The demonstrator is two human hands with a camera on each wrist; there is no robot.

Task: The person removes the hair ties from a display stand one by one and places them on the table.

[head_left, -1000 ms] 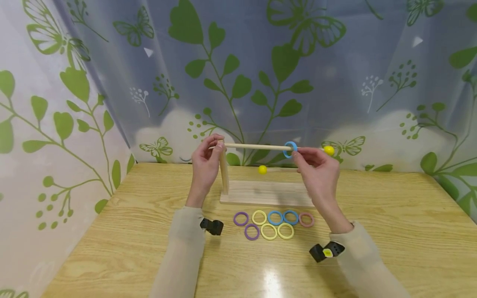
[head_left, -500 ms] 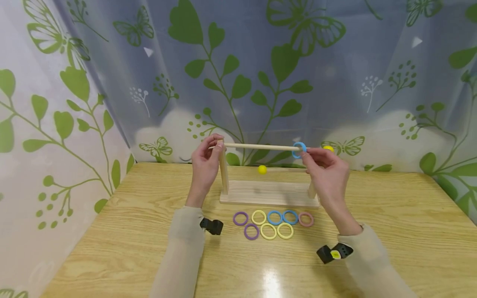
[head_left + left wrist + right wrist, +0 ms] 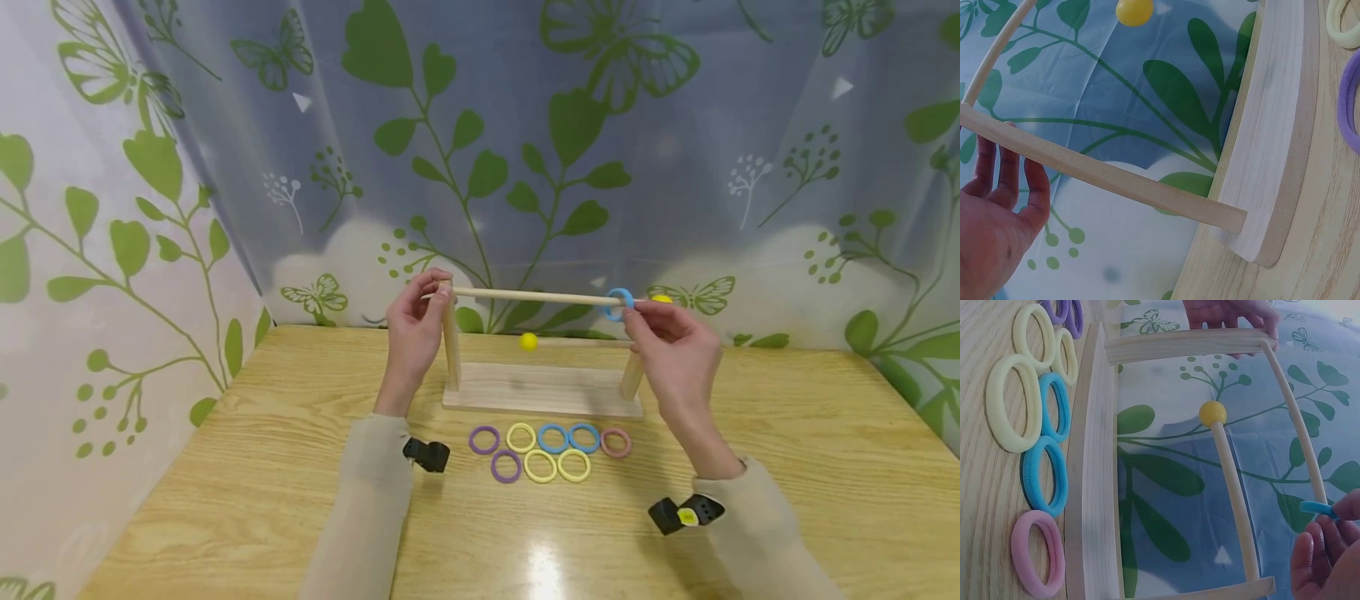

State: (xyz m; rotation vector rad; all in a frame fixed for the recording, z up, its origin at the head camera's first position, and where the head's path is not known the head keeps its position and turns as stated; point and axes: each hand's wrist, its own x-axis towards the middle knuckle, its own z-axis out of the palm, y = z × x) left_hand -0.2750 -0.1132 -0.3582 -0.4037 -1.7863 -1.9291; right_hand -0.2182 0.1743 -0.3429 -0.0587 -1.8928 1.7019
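A wooden stand [image 3: 540,390] has a left upright [image 3: 452,350] bearing a long upper rod [image 3: 536,295], and a shorter right upright [image 3: 632,377] bearing a lower rod [image 3: 1235,500]. My left hand [image 3: 415,333] pinches the top of the left upright, thumb in front and fingers behind. A blue hair tie [image 3: 1317,508] encircles the upper rod towards its right part. Thumb and fingertips of my right hand [image 3: 681,354] pinch that tie's edge. Behind this hand a yellow ball [image 3: 662,299] partly shows; another yellow ball [image 3: 528,342] tips the lower rod's left end.
Several hair ties lie flat on the wooden table [image 3: 262,500] before the stand: purple [image 3: 484,427], yellow [image 3: 522,426], blue [image 3: 1029,478] and pink [image 3: 1019,550]. A leaf-patterned curtain [image 3: 300,192] hangs behind the table and along its left side.
My right hand has moved right along the upper rod, carrying the blue hair tie with it, so the right upright shows more. The left hand keeps its place on the left upright.
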